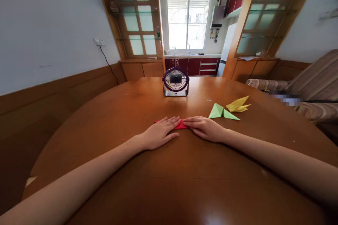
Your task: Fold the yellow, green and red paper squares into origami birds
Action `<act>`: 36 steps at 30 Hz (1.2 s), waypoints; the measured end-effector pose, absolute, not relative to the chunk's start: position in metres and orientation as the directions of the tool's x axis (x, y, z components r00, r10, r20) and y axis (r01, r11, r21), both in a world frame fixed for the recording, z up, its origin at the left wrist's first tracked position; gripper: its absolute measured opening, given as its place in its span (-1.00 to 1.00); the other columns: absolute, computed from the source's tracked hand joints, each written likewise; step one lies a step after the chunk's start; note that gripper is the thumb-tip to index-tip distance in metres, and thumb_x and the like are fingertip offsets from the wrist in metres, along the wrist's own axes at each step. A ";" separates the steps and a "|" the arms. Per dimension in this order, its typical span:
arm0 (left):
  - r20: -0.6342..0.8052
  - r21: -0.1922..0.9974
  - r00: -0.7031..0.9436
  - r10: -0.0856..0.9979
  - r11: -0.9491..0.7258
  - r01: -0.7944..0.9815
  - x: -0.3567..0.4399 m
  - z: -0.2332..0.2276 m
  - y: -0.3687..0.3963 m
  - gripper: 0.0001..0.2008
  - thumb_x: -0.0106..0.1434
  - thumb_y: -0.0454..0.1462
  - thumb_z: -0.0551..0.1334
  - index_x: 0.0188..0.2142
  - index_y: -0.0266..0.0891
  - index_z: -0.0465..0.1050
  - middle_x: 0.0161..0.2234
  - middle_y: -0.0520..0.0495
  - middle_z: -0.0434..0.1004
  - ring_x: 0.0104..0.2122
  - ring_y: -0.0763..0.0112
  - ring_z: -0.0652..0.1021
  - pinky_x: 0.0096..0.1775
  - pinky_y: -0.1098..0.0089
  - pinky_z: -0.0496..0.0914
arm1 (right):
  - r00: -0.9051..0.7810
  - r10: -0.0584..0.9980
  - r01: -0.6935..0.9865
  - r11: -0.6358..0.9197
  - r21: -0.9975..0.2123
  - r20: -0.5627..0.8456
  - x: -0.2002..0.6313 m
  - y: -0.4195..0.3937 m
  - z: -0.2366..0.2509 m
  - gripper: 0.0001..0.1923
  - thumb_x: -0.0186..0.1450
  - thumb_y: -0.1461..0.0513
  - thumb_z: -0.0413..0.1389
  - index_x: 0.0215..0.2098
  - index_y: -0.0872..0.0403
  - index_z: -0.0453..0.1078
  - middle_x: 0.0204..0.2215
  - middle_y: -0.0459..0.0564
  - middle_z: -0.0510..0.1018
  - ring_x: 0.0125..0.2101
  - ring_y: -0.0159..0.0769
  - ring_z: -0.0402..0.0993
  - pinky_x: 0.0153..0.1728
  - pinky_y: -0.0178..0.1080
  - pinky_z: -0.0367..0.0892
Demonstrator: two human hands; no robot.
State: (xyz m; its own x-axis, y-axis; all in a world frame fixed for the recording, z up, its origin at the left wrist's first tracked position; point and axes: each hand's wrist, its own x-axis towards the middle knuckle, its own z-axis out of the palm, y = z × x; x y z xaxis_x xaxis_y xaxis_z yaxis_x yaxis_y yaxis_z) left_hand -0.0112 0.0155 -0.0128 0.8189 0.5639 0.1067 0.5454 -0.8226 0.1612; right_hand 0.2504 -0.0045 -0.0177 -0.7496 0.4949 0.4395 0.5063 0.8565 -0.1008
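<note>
A folded piece of red paper (181, 124) lies flat on the wooden table, mostly covered by my hands. My left hand (160, 133) rests on its left part, palm down with the fingers stretched out and the thumb apart. From the right, my right hand (207, 128) lies over the other end, fingers extended and flat on the paper. Only the middle strip and a small left tip of the red paper show. Just right of my right hand stands a green folded paper figure (217, 110), with a yellow folded paper figure (237, 104) behind it.
A small purple desk fan (175, 80) stands on the table (126, 102) beyond my hands. A small scrap (208, 100) lies near the green figure. To the right is a striped sofa (311, 77); a wall (52, 35) borders the left side.
</note>
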 end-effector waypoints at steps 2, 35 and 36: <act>0.079 0.154 0.815 0.574 -0.815 0.559 -0.010 -0.011 0.015 -0.36 0.43 0.05 -0.12 0.36 -0.26 -0.06 0.36 -0.18 -0.08 0.34 0.23 0.03 0.32 0.15 -0.09 | -0.753 0.494 0.508 0.856 -0.093 0.435 0.250 -0.004 -0.018 -0.59 0.36 0.33 -0.04 0.15 0.08 0.35 0.09 0.15 0.47 0.07 -0.15 0.43 0.09 -0.02 0.37; -0.109 0.121 0.826 0.553 -0.817 0.564 -0.018 0.004 0.006 -0.19 0.35 0.18 -0.14 0.38 -0.32 -0.19 0.37 -0.21 -0.32 0.36 0.11 -0.19 0.31 0.10 -0.17 | -0.776 0.431 0.484 0.875 -0.004 0.460 0.249 -0.012 -0.010 -0.74 0.36 0.28 -0.03 -0.17 0.15 0.51 -0.30 0.11 0.53 -0.26 -0.23 0.47 -0.18 -0.15 0.41; -0.108 0.121 0.824 0.557 -0.815 0.567 -0.018 0.004 0.005 -0.18 0.35 0.18 -0.13 0.38 -0.32 -0.20 0.37 -0.21 -0.31 0.36 0.11 -0.18 0.31 0.10 -0.17 | -0.769 0.437 0.487 0.873 -0.014 0.466 0.249 -0.012 -0.010 -0.74 0.36 0.28 -0.03 -0.19 0.14 0.51 -0.30 0.11 0.53 -0.26 -0.23 0.47 -0.18 -0.15 0.40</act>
State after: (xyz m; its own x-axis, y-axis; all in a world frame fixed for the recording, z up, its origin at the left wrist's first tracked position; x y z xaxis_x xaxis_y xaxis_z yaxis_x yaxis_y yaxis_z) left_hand -0.0181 0.0054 0.0043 0.8235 0.5569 -0.1084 0.5669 -0.8148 0.1212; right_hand 0.2491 -0.0123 -0.0097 -0.7694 0.4368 0.4661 0.4870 0.8733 -0.0144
